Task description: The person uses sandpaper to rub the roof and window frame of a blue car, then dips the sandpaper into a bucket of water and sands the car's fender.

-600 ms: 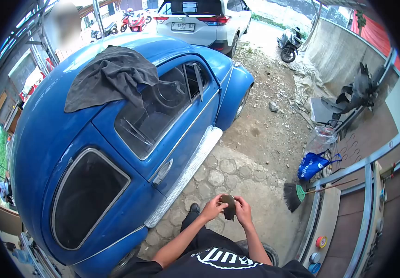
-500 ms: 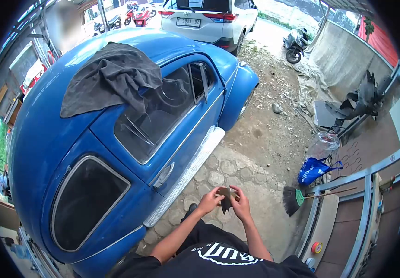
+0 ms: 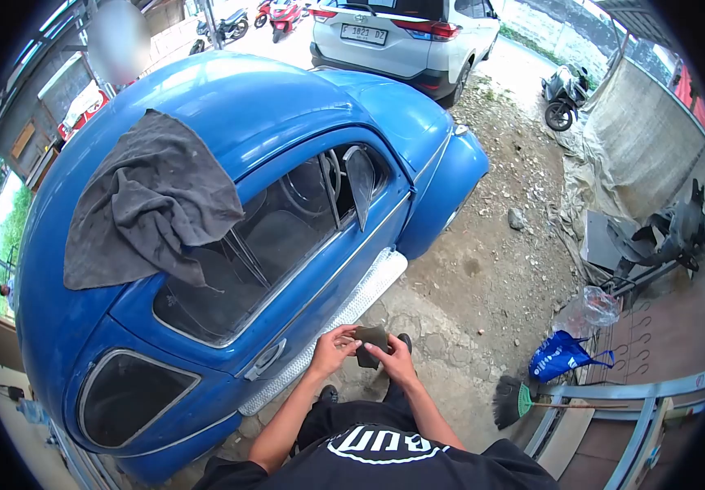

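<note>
A small dark, flat piece (image 3: pixel 371 336), perhaps folded sandpaper, is held between both hands in front of the body. My left hand (image 3: pixel 335 349) pinches its left side, fingers bent around the edge. My right hand (image 3: pixel 393 358) grips its lower right side, with the thumb on its face. Beside the hands stands a blue car (image 3: pixel 230 106) with a pale textured running board (image 3: pixel 336 318). A crumpled grey cloth (image 3: pixel 152 200) drapes over its roof and hangs partly across the side window.
A blue bag (image 3: pixel 563 357), a clear plastic bag (image 3: pixel 597 307) and a broom (image 3: pixel 513 401) lie at the right, beside metal framing (image 3: pixel 646 433). A white car (image 3: pixel 393 41) and motorbikes are parked further off. A stone (image 3: pixel 517 218) rests on the dirt.
The view has shifted, and the car now appears turned and lower left. Both hands are still on the dark piece, which now shows a broader, flatter face.
</note>
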### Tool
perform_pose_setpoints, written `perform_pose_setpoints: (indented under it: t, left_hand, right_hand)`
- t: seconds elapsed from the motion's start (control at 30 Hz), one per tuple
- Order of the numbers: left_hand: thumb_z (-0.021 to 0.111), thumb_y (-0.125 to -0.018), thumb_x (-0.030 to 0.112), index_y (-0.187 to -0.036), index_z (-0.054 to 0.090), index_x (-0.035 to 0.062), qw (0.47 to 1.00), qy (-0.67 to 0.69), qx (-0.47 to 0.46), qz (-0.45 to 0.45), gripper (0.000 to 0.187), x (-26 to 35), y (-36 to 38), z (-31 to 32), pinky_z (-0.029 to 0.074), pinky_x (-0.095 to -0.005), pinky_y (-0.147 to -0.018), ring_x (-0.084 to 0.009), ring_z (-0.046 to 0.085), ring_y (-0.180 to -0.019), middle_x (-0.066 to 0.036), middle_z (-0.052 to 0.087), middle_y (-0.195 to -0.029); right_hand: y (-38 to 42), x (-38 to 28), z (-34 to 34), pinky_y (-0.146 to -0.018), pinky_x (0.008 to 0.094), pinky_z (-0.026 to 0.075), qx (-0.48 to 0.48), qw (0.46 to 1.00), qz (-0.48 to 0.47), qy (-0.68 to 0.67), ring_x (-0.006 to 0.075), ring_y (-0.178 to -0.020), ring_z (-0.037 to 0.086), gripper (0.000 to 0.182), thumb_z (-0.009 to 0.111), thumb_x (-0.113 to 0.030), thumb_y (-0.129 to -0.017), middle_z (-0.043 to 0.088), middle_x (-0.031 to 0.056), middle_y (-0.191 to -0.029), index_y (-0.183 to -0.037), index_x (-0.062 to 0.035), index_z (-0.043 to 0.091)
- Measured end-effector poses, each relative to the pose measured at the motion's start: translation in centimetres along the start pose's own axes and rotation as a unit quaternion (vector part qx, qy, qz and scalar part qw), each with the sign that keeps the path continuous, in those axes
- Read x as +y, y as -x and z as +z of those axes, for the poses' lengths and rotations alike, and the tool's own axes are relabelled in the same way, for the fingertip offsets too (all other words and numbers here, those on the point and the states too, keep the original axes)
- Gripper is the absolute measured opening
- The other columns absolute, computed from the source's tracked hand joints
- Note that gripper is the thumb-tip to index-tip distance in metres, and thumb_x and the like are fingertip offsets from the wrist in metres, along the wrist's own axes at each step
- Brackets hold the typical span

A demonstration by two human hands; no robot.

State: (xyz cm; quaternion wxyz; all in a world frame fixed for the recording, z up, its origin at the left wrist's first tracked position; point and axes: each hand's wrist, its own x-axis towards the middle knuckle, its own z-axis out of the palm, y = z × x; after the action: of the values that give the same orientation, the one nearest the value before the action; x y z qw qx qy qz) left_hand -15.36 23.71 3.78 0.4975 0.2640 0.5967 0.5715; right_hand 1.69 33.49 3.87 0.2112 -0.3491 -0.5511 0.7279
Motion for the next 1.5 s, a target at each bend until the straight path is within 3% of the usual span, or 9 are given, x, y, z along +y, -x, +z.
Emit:
perform_pose_setpoints:
  t: [0.23, 0.37, 0.47, 0.63, 0.8, 1.1, 1.23, 1.4, 1.5]
  left_hand:
    - [0.075, -0.089, 0.006, -0.13, 0.066, 0.0067, 0.972, -0.102, 0.202, 0.059, 0.042, 4.8, -5.0, 4.3, 0.057, -0.0298, -0.078, -0.0128, 0.07, -0.096, -0.006, 0.073, -0.109]
    - [0.071, -0.09, 0.003, -0.12, 0.071, 0.0063, 0.908, -0.188, 0.365, 0.087, 0.031, 9.1, -4.8, 4.0, 0.056, -0.0299, -0.076, -0.0148, 0.07, -0.091, -0.006, 0.073, -0.107]
    - [0.069, -0.091, 0.003, -0.113, 0.074, 0.0066, 0.846, -0.29, 0.43, 0.124, 0.023, 13.1, -5.0, 2.8, 0.056, -0.0342, -0.076, -0.0205, 0.071, -0.091, -0.01, 0.072, -0.107]
    - [0.069, -0.086, 0.003, -0.106, 0.075, 0.0082, 0.685, -0.495, 0.489, 0.216, 0.021, 21.9, -6.6, -0.5, 0.05, -0.0427, -0.09, -0.0304, 0.062, -0.103, -0.009, 0.065, -0.108]
    - [0.069, -0.086, 0.003, -0.103, 0.076, 0.0088, 0.488, -0.589, 0.553, 0.33, 0.02, 30.0, -10.0, -6.8, 0.048, -0.0427, -0.093, -0.0303, 0.06, -0.105, -0.009, 0.065, -0.109]
    - [0.065, -0.087, 0.01, -0.102, 0.076, 0.01, 0.457, -0.599, 0.582, 0.307, 0.018, 30.6, -11.8, -11.6, 0.048, -0.0408, -0.089, -0.0278, 0.063, -0.098, -0.007, 0.069, -0.101]
    - [0.062, -0.087, 0.007, -0.1, 0.076, 0.0084, 0.441, -0.597, 0.601, 0.295, 0.019, 30.8, -12.6, -11.7, 0.049, -0.0415, -0.086, -0.0285, 0.063, -0.096, -0.008, 0.069, -0.099]
    - [0.059, -0.086, 0.003, -0.098, 0.076, 0.0064, 0.446, -0.582, 0.615, 0.291, 0.021, 30.9, -12.5, -11.7, 0.05, -0.0416, -0.083, -0.029, 0.062, -0.094, -0.01, 0.068, -0.097]
    - [0.059, -0.086, 0.003, -0.097, 0.076, 0.0062, 0.447, -0.589, 0.613, 0.28, 0.02, 30.9, -12.5, -11.6, 0.05, -0.0414, -0.085, -0.0294, 0.062, -0.095, -0.01, 0.068, -0.098]
  right_hand:
    - [-12.6, -5.8, -8.2, -0.071, 0.0262, 0.052, -0.042, 0.997, 0.0, 0.066, 0.0083, -0.08, 0.064, 0.026, 0.074, -0.018, -0.095, 0.073, 0.0007, -0.093, -0.113, 0.0011, 0.073]
    - [-22.3, -14.3, -10.4, -0.076, 0.0324, 0.055, 0.002, 0.953, -0.178, 0.244, 0.0187, -0.081, 0.072, 0.021, 0.068, -0.013, -0.096, 0.075, 0.0136, -0.09, -0.114, -0.0013, 0.071]
    - [-28.4, -21.3, -6.8, -0.081, 0.0358, 0.055, 0.052, 0.91, -0.346, 0.222, 0.0285, -0.091, 0.073, 0.019, 0.062, -0.006, -0.098, 0.074, 0.0164, -0.1, -0.115, -0.0037, 0.071]
    - [-33.3, -29.6, 3.8, -0.094, 0.0396, 0.052, 0.042, 0.81, -0.529, 0.249, 0.0318, -0.112, 0.067, 0.035, 0.06, 0.005, -0.09, 0.07, 0.0126, -0.12, -0.122, -0.0074, 0.07]
    - [-31.2, -28.5, 13.7, -0.111, 0.043, 0.038, -0.066, 0.742, -0.584, 0.323, 0.0248, -0.133, 0.056, 0.048, 0.063, -0.009, -0.088, 0.063, 0.0035, -0.136, -0.136, -0.0161, 0.063]
    - [-38.2, -27.3, 5.2, -0.115, 0.0485, 0.034, 0.07, 0.8, -0.473, 0.362, 0.0308, -0.134, 0.055, 0.046, 0.057, -0.006, -0.091, 0.065, 0.0075, -0.137, -0.135, -0.0147, 0.065]
    - [-30.7, -28.8, 13.8, -0.116, 0.0511, 0.033, -0.121, 0.758, -0.536, 0.351, 0.0271, -0.136, 0.054, 0.049, 0.067, -0.021, -0.087, 0.063, 0.0044, -0.14, -0.136, -0.0176, 0.064]
    - [-31.7, -29.4, 12.9, -0.115, 0.0488, 0.035, -0.151, 0.764, -0.532, 0.331, 0.0247, -0.135, 0.054, 0.046, 0.065, -0.023, -0.089, 0.063, 0.0012, -0.14, -0.134, -0.0185, 0.065]
    - [-37.8, -29.4, 6.3, -0.111, 0.0492, 0.038, -0.006, 0.783, -0.503, 0.365, 0.0284, -0.13, 0.059, 0.043, 0.064, -0.015, -0.092, 0.066, 0.004, -0.135, -0.134, -0.0185, 0.066]
